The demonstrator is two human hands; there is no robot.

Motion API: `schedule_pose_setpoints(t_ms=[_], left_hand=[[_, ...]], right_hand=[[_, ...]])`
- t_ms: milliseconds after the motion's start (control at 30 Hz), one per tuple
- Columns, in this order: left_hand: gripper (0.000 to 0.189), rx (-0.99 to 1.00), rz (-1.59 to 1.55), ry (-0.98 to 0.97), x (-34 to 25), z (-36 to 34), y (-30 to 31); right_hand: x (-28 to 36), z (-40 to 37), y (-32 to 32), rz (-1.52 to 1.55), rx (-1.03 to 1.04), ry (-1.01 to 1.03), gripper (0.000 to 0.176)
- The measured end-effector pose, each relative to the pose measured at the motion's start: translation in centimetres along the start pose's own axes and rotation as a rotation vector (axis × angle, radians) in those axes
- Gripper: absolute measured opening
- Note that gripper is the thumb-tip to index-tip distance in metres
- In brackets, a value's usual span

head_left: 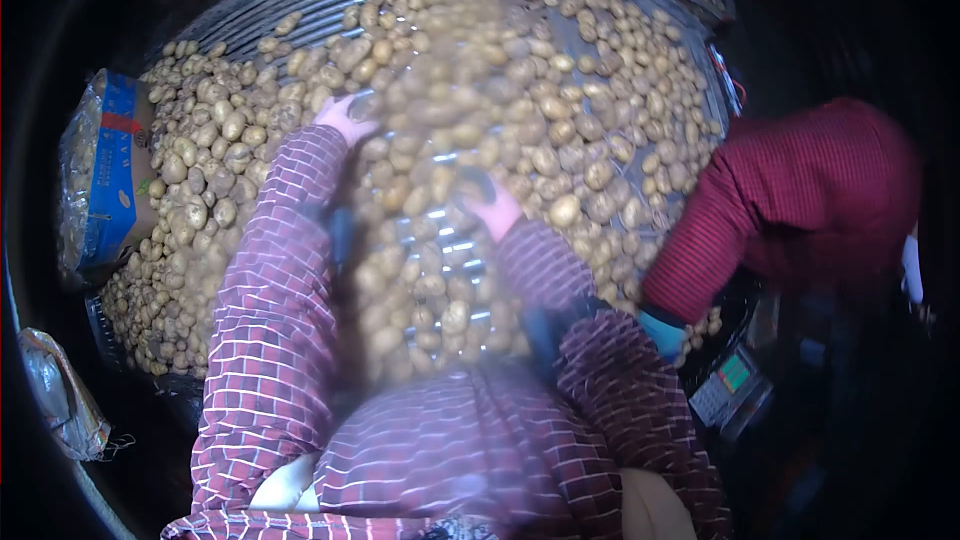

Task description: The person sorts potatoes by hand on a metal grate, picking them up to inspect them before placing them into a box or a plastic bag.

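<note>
Checked sleeves (pixel 270 340) — left hand (pixel 345 120) and right hand (pixel 495 210) clutch a clear bag (pixel 430 270) of small tan potatoes (pixel 455 318).

Potatoes (pixel 560 120) cover the counter (pixel 300 15). A box (pixel 110 170) sits at its left edge. Another person's sleeve (pixel 780 210) lies over its right edge, with a keypad device (pixel 730 390) nearer the camera.

I can't read anything for sure. The blue carton (pixel 108 175) on my left carries white lettering that is too blurred to make out, and the green display on the scale (pixel 733 390) shows no legible digits.
</note>
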State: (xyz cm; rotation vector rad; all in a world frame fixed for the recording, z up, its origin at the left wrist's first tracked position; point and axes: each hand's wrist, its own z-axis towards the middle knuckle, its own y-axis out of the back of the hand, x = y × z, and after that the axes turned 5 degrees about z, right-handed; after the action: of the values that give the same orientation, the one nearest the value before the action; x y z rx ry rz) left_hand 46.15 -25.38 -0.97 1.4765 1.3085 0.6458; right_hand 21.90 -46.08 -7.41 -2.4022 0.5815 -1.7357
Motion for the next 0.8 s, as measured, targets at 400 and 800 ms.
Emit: schedule_pose_setpoints(t_ms=[400,800], left_hand=[[0.096,-0.435,0.204,-0.064,11.7,6.3,-5.1],[0.071,-0.678,-0.350,-0.341,3.8,-10.0,-6.5]], right_hand=[[3.3,-15.1,3.3,0.116,-0.192,0.064,0.031],[-19.7,-47.4,11.4,0.772,-1.168,0.342,0.035]])
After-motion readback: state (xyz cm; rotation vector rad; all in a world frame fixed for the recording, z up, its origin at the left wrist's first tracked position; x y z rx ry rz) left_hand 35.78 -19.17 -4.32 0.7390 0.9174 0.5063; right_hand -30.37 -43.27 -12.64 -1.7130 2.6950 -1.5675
